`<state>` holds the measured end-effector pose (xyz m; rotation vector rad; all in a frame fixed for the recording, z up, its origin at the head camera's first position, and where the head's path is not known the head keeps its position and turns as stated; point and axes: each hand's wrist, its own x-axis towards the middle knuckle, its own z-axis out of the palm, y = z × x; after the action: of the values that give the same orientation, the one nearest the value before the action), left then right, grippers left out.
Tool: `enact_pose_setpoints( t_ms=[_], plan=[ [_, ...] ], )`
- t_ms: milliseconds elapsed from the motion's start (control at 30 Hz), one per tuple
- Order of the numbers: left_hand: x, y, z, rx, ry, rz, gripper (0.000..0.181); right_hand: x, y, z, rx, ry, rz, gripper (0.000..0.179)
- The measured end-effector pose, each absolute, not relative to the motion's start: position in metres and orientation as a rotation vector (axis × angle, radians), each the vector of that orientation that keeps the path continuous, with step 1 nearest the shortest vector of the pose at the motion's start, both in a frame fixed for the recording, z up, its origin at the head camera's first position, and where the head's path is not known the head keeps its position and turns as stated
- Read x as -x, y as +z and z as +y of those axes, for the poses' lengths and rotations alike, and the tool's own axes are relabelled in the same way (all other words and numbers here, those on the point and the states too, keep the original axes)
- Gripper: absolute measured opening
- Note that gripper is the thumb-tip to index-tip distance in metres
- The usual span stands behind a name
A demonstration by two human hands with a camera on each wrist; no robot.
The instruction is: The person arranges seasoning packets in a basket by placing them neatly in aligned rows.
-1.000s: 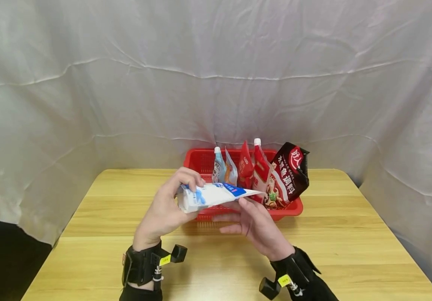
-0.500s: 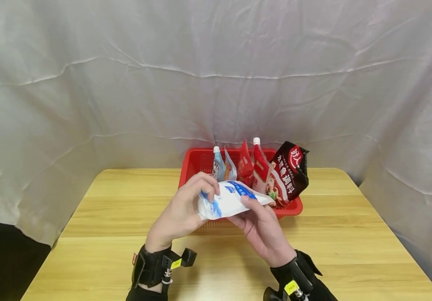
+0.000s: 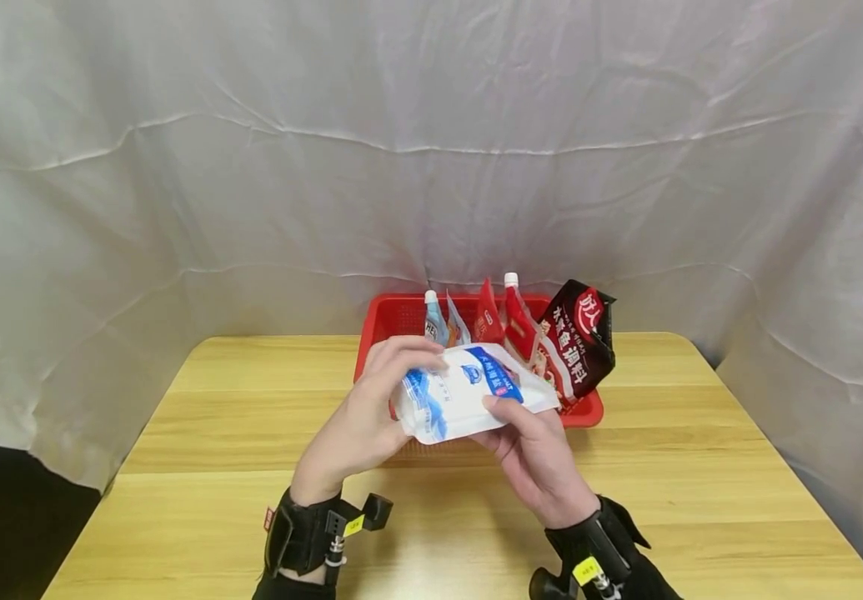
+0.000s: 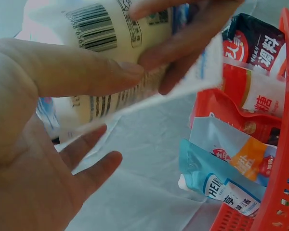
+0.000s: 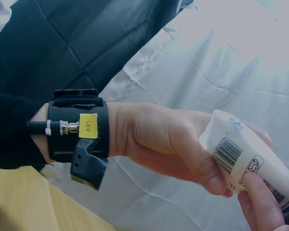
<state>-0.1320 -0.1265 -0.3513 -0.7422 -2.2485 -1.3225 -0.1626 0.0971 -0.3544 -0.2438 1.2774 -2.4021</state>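
Note:
A white and blue salt bag [image 3: 461, 404] is held between both hands above the front of the red basket, its printed front tilted up. My left hand [image 3: 359, 425] grips the bag's left end, fingers over the top edge and thumb beneath. On the right end, my right hand [image 3: 539, 458] pinches it, thumb on the printed face and fingers under it. The left wrist view shows the barcoded back of the salt bag [image 4: 91, 29], with the left thumb [image 4: 86, 74] lying across it. Right fingers [image 5: 262, 199] touch that back in the right wrist view.
The red basket [image 3: 590, 414] stands on the wooden table [image 3: 251, 442] near the back curtain. Inside are a light-blue Heinz pouch [image 4: 216, 183], an orange and pale packet [image 4: 245, 159], a red packet [image 3: 488, 315], a white-capped red pouch [image 3: 519, 325] and a black seasoning packet [image 3: 581, 342].
The salt bag has turned from nearly edge-on to show its printed front. The left hand moved right, and the right thumb came up onto the bag's face.

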Motion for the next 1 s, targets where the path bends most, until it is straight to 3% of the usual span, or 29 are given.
enact_pose_setpoints(
  t_ms=[100, 200, 633, 1000],
  plan=[
    [0.134, -0.353, -0.128, 0.684, -1.374, -2.277, 0.077, 0.162, -0.353, 0.100, 0.271, -2.430, 1.338, 0.054],
    [0.136, -0.355, -0.129, 0.649, -1.468, -2.271, 0.080, 0.161, -0.351, 0.102, 0.323, -2.450, 1.375, 0.055],
    [0.136, -0.350, -0.139, 0.207, -2.171, -2.006, 0.043, 0.162, -0.357, 0.101, 0.654, -2.508, 1.614, 0.059],
    [0.141, -0.358, -0.140, 0.286, -2.076, -2.281, 0.065, 0.159, -0.374, 0.085, 0.614, -2.487, 1.620, 0.060]
  ],
)
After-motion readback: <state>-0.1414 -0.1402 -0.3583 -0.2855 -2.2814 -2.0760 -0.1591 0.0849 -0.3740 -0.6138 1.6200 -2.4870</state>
